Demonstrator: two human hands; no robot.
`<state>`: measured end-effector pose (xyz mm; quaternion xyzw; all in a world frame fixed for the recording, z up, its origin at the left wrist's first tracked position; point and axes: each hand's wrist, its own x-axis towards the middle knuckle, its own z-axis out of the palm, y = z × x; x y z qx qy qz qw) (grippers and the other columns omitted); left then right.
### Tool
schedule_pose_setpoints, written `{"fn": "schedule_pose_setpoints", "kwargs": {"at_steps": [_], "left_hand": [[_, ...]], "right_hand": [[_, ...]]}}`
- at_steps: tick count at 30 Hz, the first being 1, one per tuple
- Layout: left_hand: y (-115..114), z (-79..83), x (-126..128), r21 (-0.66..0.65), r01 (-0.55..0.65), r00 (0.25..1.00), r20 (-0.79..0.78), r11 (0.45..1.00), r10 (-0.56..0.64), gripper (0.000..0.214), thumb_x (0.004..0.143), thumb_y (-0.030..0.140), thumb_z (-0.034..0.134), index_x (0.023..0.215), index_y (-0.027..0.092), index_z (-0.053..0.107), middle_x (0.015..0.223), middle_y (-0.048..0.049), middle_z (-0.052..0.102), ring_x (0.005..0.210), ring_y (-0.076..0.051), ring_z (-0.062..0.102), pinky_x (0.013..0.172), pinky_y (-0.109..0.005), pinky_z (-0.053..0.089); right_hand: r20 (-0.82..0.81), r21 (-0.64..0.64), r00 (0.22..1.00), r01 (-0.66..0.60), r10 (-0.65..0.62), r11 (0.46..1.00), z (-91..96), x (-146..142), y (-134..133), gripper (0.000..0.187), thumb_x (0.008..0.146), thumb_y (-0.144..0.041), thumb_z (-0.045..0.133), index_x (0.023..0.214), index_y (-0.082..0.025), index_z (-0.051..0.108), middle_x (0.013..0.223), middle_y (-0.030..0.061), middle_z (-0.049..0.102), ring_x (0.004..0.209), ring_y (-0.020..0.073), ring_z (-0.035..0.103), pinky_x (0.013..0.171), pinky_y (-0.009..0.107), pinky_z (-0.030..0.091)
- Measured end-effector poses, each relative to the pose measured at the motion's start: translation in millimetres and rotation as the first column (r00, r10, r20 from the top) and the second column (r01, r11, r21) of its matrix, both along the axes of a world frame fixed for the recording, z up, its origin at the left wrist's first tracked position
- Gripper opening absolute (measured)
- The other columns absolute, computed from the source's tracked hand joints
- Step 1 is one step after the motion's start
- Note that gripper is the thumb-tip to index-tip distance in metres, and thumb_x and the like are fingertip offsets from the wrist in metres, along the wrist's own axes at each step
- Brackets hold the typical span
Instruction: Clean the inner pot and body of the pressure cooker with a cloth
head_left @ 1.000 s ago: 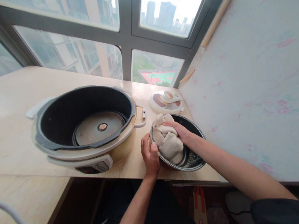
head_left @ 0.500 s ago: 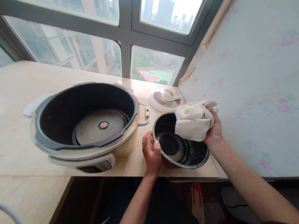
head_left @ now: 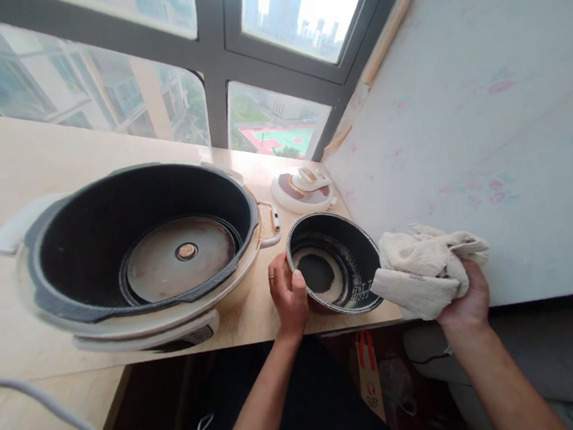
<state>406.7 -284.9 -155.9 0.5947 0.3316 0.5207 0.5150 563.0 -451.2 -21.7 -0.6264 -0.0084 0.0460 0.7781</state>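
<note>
A dark inner pot (head_left: 341,264) with a worn, pale ring on its bottom stands on the counter near the front edge. My left hand (head_left: 289,296) grips its left rim, the thumb at the edge and the fingers round the outside. My right hand (head_left: 467,299) is closed on a folded beige cloth (head_left: 422,270), held in the air just right of the pot. Part of the cloth covers the view of the pot's right rim. To the left sits the open pressure cooker body (head_left: 149,307), its round heating plate (head_left: 180,258) showing inside.
Behind the pot lies the white and brown cooker lid (head_left: 303,188), close to the window frame (head_left: 223,60). A flowered wall (head_left: 484,124) bounds the right side. A grey cable (head_left: 47,403) curves at lower left. A paper bag (head_left: 370,381) stands below the counter.
My right hand has carried the cloth from over the pot's opening out to the right and lower. My left hand keeps its grip on the rim. The view has shifted somewhat.
</note>
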Motion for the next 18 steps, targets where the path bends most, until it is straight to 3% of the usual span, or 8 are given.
{"fn": "schedule_pose_setpoints", "kwargs": {"at_steps": [4,9,18], "left_hand": [[1.0,-0.4,-2.7,0.007,0.029,1.000,-0.007,1.000,-0.029,0.040,0.095,0.034,0.048,0.131,0.020,0.057,0.128,-0.0126,0.062,0.121,-0.027,0.058,0.108,-0.047,0.045],[3.3,-0.8,-4.8,0.002,0.049,0.998,-0.029,0.999,-0.049,0.040,0.096,0.037,0.047,0.131,0.020,0.056,0.128,-0.0131,0.061,0.121,-0.027,0.058,0.107,-0.046,0.046],[-4.4,6.2,-1.4,-0.041,0.004,1.000,0.014,0.999,-0.004,0.043,0.099,0.045,0.044,0.129,0.018,0.060,0.125,-0.0129,0.065,0.117,-0.026,0.061,0.105,-0.043,0.047]], "right_hand": [[-0.118,-0.009,0.987,0.112,-0.113,0.994,-8.6,-15.0,-10.8,0.023,0.068,-0.042,0.062,0.085,-0.029,0.070,0.092,0.0023,0.075,0.099,0.0304,0.072,0.093,0.051,0.058],[-0.131,0.001,0.988,0.078,-0.078,0.997,-22.6,-24.5,-25.6,0.031,0.070,-0.045,0.064,0.091,-0.024,0.071,0.084,0.0009,0.074,0.095,0.0281,0.073,0.095,0.049,0.057],[-0.053,-0.024,0.995,0.083,-0.084,0.996,-32.0,-21.4,-63.1,0.028,0.074,-0.045,0.063,0.093,-0.025,0.072,0.092,0.0018,0.075,0.098,0.0262,0.072,0.091,0.044,0.059]]}}
